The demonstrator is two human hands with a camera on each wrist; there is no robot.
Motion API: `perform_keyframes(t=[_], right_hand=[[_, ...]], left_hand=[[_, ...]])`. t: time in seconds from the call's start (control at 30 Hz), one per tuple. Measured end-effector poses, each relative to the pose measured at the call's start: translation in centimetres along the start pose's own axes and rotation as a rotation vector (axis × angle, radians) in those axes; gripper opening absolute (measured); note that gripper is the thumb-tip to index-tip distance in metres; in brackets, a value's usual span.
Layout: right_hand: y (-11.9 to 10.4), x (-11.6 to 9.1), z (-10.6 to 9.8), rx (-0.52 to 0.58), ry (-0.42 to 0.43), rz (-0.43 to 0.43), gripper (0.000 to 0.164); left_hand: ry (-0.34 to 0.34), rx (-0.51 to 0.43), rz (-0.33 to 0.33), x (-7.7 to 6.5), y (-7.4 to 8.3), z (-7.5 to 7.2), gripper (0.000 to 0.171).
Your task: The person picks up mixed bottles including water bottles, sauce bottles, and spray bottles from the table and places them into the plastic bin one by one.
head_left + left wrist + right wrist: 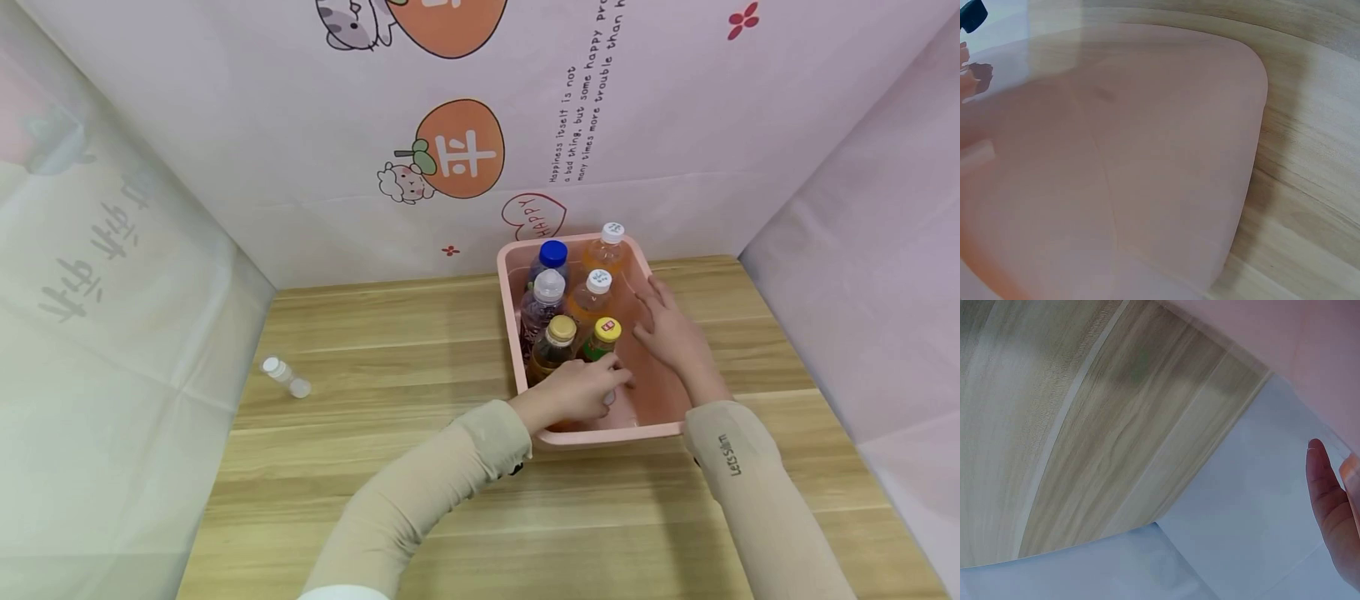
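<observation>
My left hand (pixel 585 387) reaches over the near rim of a pink plastic bin (pixel 592 435). Its curled fingers grip a thing with a pale end (pixel 610 398), mostly hidden beneath them. Just beyond stand a gold-capped bottle (pixel 553 354) of dark liquid and a yellow-capped bottle (pixel 602 340). My right hand (pixel 675 337) rests at the bin's right rim with its fingers spread and fairly straight. In the right wrist view one finger (pixel 1329 509) shows beside the pink wall.
Farther back in the bin stand a domed-cap bottle (pixel 545 304), a blue-capped bottle (pixel 552 260) and two white-capped bottles of orange drink, one in front (pixel 592 302) and one behind (pixel 609 250). A small clear bottle (pixel 286 377) lies at the wooden table's left. Printed cloth (pixel 337 167) walls the table.
</observation>
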State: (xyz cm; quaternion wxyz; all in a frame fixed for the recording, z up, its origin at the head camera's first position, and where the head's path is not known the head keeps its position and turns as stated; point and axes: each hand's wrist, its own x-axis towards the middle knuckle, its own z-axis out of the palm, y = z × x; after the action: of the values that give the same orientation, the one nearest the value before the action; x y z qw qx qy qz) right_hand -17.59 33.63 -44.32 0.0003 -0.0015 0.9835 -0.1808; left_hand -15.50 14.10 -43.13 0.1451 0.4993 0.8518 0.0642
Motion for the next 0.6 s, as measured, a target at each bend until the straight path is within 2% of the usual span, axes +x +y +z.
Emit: perform_keyframes(t=[0.4, 0.6], right_hand=[[-0.11, -0.01, -0.12, 0.015, -0.019, 0.011, 0.059], [-0.25, 0.00, -0.19, 0.016, -0.033, 0.021, 0.060]], left_hand=[[-0.048, 0.210, -0.044, 0.49, 0.55, 0.55, 0.044], [-0.063, 0.248, -0.062, 0.51, 0.76, 0.66, 0.045]])
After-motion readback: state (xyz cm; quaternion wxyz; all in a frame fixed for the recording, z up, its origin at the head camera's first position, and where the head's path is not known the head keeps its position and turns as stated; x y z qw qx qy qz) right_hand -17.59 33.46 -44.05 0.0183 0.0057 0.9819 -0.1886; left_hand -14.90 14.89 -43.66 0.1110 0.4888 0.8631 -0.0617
